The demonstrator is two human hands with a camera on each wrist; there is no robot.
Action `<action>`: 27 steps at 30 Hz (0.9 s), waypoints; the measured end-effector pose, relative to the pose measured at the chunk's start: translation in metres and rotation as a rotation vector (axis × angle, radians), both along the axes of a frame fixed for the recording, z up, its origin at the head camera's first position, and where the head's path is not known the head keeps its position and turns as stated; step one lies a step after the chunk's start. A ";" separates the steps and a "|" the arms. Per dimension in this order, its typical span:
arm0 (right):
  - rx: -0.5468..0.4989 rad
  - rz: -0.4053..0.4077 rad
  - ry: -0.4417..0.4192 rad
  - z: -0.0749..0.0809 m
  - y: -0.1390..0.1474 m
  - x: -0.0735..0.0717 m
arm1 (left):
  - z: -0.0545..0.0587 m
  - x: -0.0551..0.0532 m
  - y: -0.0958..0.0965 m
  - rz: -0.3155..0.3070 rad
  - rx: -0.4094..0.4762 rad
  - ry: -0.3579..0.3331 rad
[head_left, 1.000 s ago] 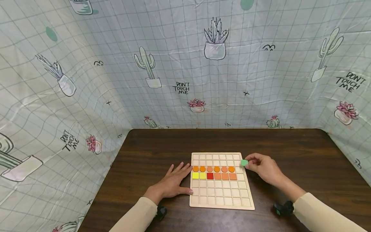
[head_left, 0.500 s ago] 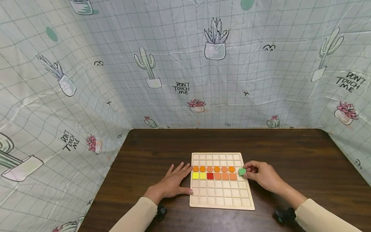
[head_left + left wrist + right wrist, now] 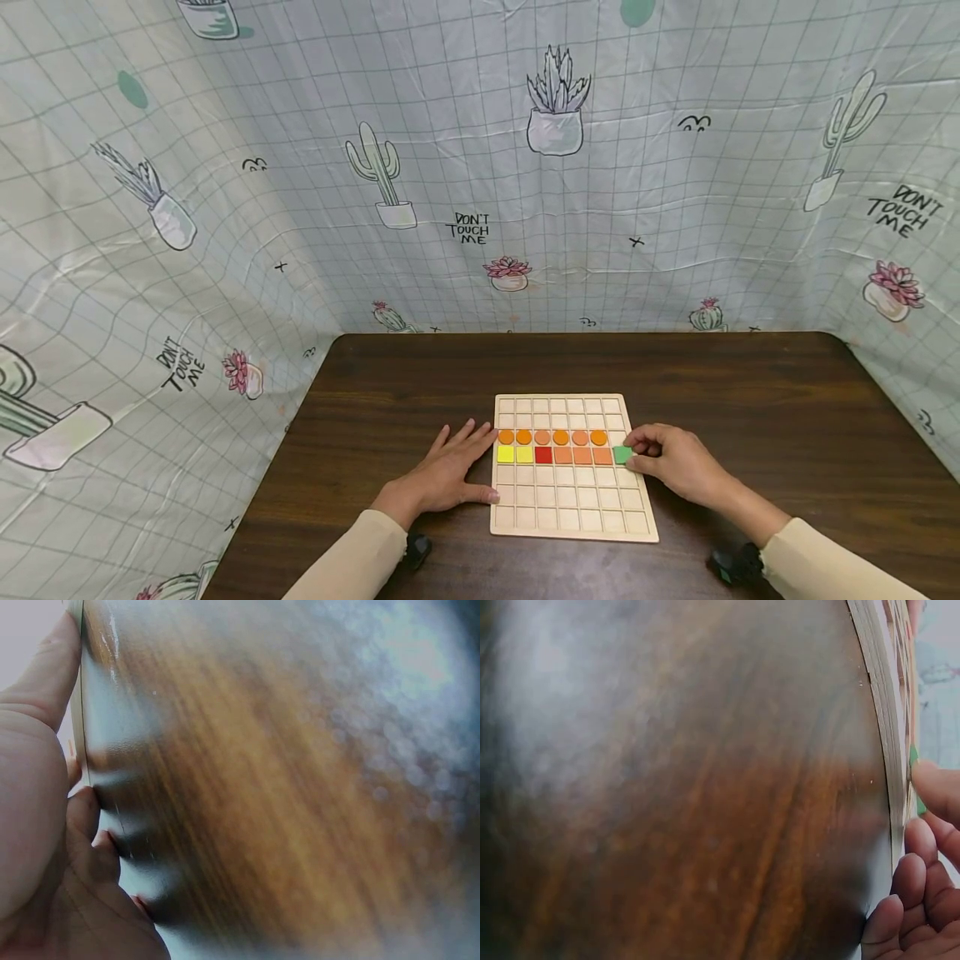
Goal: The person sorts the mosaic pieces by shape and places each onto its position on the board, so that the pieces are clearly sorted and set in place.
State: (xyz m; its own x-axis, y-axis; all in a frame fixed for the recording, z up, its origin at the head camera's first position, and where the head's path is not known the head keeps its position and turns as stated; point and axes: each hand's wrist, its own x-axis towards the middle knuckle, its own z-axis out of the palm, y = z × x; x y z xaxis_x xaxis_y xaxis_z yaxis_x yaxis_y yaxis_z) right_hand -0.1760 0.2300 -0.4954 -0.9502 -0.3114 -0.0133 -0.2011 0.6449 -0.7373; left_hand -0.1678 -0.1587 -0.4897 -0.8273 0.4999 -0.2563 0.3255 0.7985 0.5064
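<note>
A pale wooden grid board lies on the table. In the head view, my right hand pinches a green square tile at the right end of the row of squares, over the last cell. That row also has yellow squares, a red square and orange squares. Above it runs a row of orange discs. My left hand rests flat with fingers spread, its fingertips and thumb at the board's left edge. In the right wrist view, a sliver of the green tile shows by the thumb.
The dark brown wooden table extends around the board. A grid-patterned cloth with cactus drawings hangs behind it and at both sides. Black devices sit at the left wrist and the right wrist.
The right hand has carried the green tile from the board's upper right edge toward the near side, to the end of the row of squares. The left hand has stayed in place.
</note>
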 end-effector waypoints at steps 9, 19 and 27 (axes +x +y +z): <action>0.020 0.008 0.035 -0.002 0.000 -0.001 | -0.001 -0.001 0.000 0.002 0.007 0.003; 0.033 -0.019 0.034 -0.002 0.001 0.000 | -0.001 -0.001 0.001 0.005 -0.006 0.012; 0.030 -0.049 0.029 -0.002 0.002 -0.001 | 0.000 -0.002 0.001 0.007 -0.014 0.009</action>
State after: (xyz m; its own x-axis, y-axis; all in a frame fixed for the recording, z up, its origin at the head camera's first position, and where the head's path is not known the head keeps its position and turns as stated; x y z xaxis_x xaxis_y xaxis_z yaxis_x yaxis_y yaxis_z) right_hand -0.1768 0.2316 -0.4977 -0.9644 -0.2644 0.0058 -0.1897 0.6762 -0.7118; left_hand -0.1695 -0.1575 -0.4900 -0.8330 0.4905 -0.2561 0.3241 0.8076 0.4927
